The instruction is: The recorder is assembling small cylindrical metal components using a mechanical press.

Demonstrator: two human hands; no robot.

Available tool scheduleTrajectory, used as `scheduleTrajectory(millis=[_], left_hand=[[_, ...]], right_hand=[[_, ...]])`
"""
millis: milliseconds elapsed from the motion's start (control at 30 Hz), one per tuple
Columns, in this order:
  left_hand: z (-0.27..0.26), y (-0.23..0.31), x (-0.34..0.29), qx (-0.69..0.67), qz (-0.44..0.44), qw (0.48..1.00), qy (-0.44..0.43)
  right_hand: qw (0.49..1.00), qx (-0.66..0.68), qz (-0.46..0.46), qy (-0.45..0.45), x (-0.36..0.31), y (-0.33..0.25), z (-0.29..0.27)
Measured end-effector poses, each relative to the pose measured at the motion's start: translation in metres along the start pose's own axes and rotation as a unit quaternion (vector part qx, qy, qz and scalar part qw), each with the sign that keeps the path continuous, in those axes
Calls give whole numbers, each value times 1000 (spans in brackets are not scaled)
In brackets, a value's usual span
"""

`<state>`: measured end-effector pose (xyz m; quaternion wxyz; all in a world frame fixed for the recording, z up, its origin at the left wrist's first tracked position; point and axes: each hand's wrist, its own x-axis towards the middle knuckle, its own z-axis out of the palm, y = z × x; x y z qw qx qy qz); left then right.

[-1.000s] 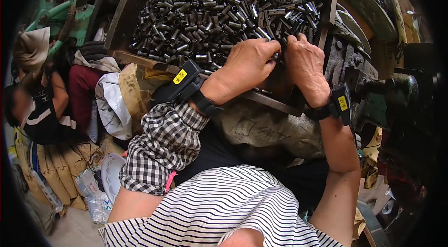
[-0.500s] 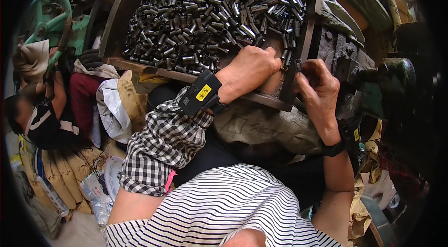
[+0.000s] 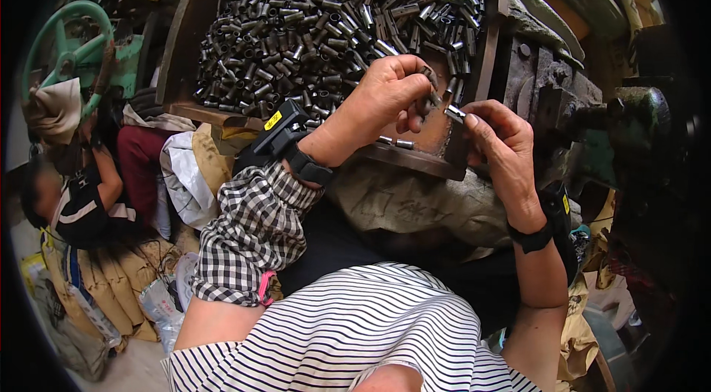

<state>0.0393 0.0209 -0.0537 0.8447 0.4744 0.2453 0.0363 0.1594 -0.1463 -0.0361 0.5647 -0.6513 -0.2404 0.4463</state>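
Observation:
Between the thumb and forefinger of my right hand [image 3: 506,146] is a short, shiny metal tube [image 3: 454,113], tilted above the tray's near right corner. My left hand [image 3: 391,98] is closed just left of it, fingers curled; what lies among its darkened fingertips I cannot make out. Both hands are over the front of a wooden tray [image 3: 424,162]. A heap of small dark metal tubes [image 3: 296,44] fills much of it, and a few tubes [image 3: 396,142] lie by its front wall, partly behind my left hand.
A dark, greasy machine [image 3: 552,99] stands right of the tray. Far left is a green handwheel [image 3: 70,55], with another person [image 3: 89,192] below it. Brown sacks [image 3: 111,288] lie at the lower left. Greyish cloth [image 3: 404,203] hangs below the tray's front.
My left hand has lifted and turned, its curled fingers now showing. My right hand has tipped the metal tube from upright to slanting toward the left hand.

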Motion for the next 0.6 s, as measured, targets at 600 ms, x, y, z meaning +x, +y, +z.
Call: scheduleTrajectory(millis=[600], left_hand=[[12,-15,-8,39,58,997,-32]], right_hand=[[984,172,48,-15,4,9,-5]])
